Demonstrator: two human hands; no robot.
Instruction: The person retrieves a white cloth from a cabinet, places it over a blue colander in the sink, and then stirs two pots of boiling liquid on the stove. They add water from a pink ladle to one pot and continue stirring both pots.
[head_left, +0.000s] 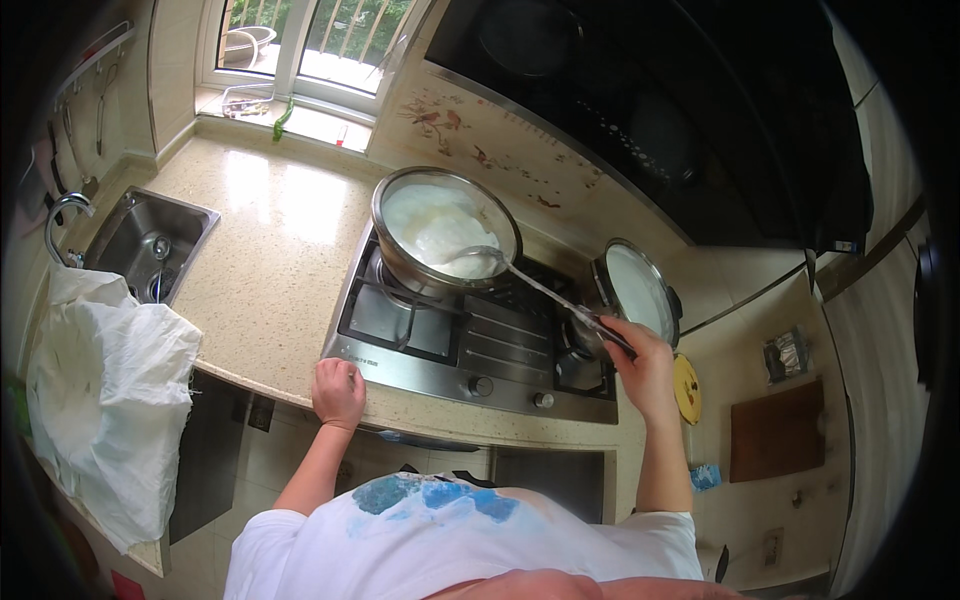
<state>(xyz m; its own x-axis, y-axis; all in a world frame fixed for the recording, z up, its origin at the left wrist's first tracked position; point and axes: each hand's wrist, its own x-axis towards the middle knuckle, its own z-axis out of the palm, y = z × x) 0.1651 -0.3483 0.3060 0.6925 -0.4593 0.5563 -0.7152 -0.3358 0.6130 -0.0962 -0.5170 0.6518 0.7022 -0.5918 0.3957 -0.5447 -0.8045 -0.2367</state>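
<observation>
My right hand (646, 367) grips the dark handle of a metal ladle (551, 295). The ladle's bowl dips into white, foamy liquid (442, 225) in a wide, deep stainless-steel pot (384, 251), at its near right side. That pot stands on the left burner of a gas hob (420, 375). To the right, a second pot (598, 279) with white liquid inside sits over the right burner, partly behind my right hand. My left hand (339, 391) rests, fingers curled, on the front edge of the speckled stone counter (262, 292), just left of the hob. Nothing shows in it.
A steel sink (142, 229) with a tap (60, 217) lies to the left. White cloth (112, 397) drapes over the counter beside it. A green chilli pepper (283, 120) lies on the window sill. The black range hood (637, 112) overhangs the back; two knobs (480, 386) front the hob.
</observation>
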